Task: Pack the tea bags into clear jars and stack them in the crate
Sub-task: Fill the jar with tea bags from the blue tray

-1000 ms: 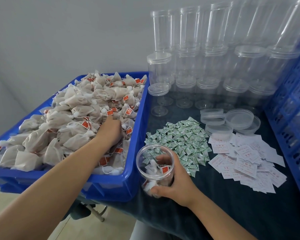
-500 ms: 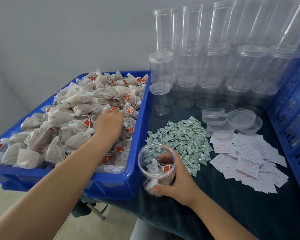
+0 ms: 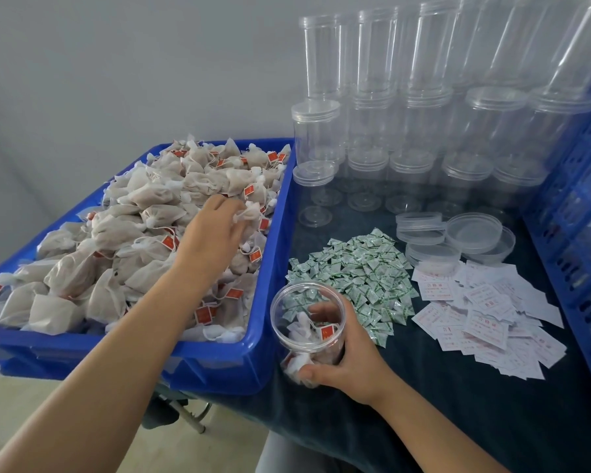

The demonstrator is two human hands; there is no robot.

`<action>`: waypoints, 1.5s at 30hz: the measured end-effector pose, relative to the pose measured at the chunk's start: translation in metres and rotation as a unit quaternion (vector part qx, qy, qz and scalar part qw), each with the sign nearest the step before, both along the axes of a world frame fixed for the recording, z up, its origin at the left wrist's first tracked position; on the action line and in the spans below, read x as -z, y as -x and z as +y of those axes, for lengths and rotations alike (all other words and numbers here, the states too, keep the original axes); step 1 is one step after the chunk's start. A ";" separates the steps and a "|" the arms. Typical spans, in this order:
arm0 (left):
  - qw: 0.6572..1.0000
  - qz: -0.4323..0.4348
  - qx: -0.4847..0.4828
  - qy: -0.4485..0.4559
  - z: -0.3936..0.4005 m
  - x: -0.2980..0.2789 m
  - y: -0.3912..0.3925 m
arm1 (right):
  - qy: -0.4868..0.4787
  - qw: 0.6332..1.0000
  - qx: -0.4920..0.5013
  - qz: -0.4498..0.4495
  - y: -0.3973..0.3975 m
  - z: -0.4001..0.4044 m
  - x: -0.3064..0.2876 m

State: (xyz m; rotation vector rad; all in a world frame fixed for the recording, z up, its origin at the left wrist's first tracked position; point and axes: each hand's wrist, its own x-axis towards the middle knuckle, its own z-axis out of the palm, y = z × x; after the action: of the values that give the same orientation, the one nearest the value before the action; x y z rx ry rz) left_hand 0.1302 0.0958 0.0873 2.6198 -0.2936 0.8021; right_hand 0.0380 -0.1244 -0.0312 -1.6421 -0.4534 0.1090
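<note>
Tea bag lifted from bin; jar held beside it.
Left hand (image 3: pixel 215 230) pinches a tea bag (image 3: pixel 249 213) above the blue bin (image 3: pixel 260 367); open jar (image 3: pixel 309 331), right of the bin, is gripped by right hand (image 3: pixel 352 363).

You're working in a small packing workshop: bulk tea bags (image 3: pixel 144 240) in bins, stacked empty jars (image 3: pixel 423 107), loose labels (image 3: pixel 485 312).

A heap of small green-and-white sachets (image 3: pixel 352 278) lies on the dark worktop (image 3: pixel 458 404). Just to its right is a spread of white paper slips with red print (image 3: pixel 485 319), many overlapping. Behind both stands a grey wall (image 3: pixel 116 63). Below the worktop's edge, a pale floor (image 3: pixel 31 404) and a metal leg (image 3: pixel 191 421) are visible.
</note>
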 end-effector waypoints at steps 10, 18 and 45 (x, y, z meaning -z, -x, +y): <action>0.983 0.021 0.146 0.105 -0.011 -0.036 0.027 | 0.006 1.000 -0.001 0.010 -0.001 0.000 -0.001; 0.950 0.060 0.306 0.019 -0.057 -0.041 0.060 | -0.003 1.000 0.005 0.001 0.001 0.000 -0.003; 0.909 0.198 0.319 -0.182 -0.045 -0.018 0.062 | -0.032 0.999 0.007 -0.035 -0.004 0.000 -0.001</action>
State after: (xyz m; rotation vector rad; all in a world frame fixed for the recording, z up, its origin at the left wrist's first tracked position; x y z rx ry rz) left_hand 0.0685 0.0508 0.1056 2.6532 -1.1900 -0.0147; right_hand 0.0423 -0.1240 -0.0307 -1.5900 -0.4942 0.0266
